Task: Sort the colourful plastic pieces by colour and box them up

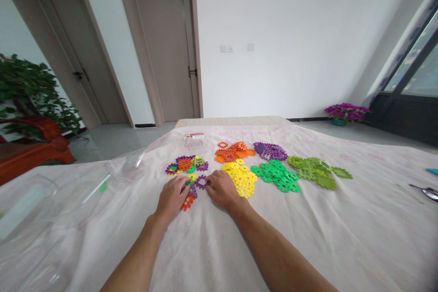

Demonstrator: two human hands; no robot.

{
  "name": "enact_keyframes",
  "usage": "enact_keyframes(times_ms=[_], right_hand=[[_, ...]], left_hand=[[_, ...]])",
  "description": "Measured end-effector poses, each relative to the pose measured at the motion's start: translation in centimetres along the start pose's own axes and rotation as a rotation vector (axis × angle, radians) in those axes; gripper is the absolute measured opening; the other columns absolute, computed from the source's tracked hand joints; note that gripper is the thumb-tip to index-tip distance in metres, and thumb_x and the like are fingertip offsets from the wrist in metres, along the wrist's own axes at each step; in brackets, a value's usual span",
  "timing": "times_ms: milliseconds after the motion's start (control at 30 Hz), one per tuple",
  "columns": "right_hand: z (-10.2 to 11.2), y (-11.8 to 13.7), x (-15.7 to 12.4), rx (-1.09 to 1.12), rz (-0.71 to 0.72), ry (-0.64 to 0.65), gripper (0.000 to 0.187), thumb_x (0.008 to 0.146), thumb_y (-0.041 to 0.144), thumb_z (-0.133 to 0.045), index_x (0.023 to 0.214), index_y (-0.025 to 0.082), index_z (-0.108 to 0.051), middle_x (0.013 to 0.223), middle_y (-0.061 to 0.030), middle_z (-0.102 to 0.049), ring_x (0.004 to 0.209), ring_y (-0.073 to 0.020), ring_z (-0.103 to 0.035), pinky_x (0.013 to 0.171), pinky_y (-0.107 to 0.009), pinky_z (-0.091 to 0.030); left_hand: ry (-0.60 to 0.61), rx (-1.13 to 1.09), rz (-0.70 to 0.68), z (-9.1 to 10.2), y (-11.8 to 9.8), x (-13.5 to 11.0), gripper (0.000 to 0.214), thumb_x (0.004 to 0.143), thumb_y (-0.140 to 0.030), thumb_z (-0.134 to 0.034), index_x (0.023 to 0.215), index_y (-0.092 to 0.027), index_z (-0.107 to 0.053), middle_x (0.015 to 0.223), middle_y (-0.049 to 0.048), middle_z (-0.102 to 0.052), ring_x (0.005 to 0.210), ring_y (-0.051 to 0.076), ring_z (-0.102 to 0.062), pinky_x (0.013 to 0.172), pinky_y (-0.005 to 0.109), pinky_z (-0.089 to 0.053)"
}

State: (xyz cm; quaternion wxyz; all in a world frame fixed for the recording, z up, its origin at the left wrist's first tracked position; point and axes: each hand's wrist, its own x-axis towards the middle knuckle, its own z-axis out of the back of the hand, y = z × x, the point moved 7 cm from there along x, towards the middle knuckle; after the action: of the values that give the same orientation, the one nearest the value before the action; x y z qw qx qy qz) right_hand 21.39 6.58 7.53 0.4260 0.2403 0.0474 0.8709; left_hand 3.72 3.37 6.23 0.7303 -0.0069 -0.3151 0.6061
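My right hand (223,188) is closed, its thumb and fingers pinching the edge of a purple square interlocking plastic piece (201,182) with an open middle. My left hand (173,195) is closed over a few interlocking plastic pieces; its fingertips partly hide them. A yellow and green bit (192,177) shows beyond its fingers, and an orange piece (187,202) sticks out below them. Just beyond the hands lies a mixed group of purple, orange and green pieces (185,164). Yellow flower-shaped pieces (243,180) are heaped right beside my right hand.
Further piles are orange (232,153), purple (272,151), green (278,175) and light green (313,169). Clear plastic containers (68,200) stand at the left of the cloth-covered table (342,237). A transparent box with a red label (194,136) sits at the back; a spoon (427,192) lies far right.
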Motion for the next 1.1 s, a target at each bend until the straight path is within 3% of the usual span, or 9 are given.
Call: enact_keyframes(times_ms=[333,833,1100], right_hand=[[0.04,-0.03,0.02,0.003,0.006,-0.015,0.015,0.089,0.024,-0.059,0.097,0.021,-0.072,0.093,-0.0052,-0.065,0.094,-0.0188,-0.056,0.086,-0.029,-0.036],[0.01,-0.04,-0.01,-0.002,-0.013,0.015,0.020,0.090,0.026,-0.058,0.103,0.021,-0.072,0.097,-0.0057,-0.066,0.096,-0.0190,-0.056,0.088,-0.029,-0.036],[0.36,-0.33,0.00,-0.013,-0.039,-0.054,0.019,0.088,0.025,-0.059,0.102,0.023,-0.073,0.092,-0.0045,-0.065,0.091,-0.0193,-0.056,0.084,-0.029,-0.036]], left_hand=[[-0.003,-0.005,-0.001,0.07,-0.06,-0.02,0.027,0.090,-0.021,-0.054,0.113,-0.025,-0.069,0.118,0.0040,-0.070,0.111,0.021,-0.063,0.100,0.038,-0.047],[0.013,0.014,0.004,-0.04,0.05,-0.01,0.027,0.092,-0.022,-0.052,0.113,-0.024,-0.068,0.118,0.0043,-0.070,0.111,0.021,-0.063,0.101,0.036,-0.046],[0.011,0.009,0.006,0.05,-0.05,0.01,0.027,0.091,-0.021,-0.052,0.113,-0.024,-0.068,0.118,0.0045,-0.070,0.111,0.021,-0.063,0.100,0.037,-0.047]])
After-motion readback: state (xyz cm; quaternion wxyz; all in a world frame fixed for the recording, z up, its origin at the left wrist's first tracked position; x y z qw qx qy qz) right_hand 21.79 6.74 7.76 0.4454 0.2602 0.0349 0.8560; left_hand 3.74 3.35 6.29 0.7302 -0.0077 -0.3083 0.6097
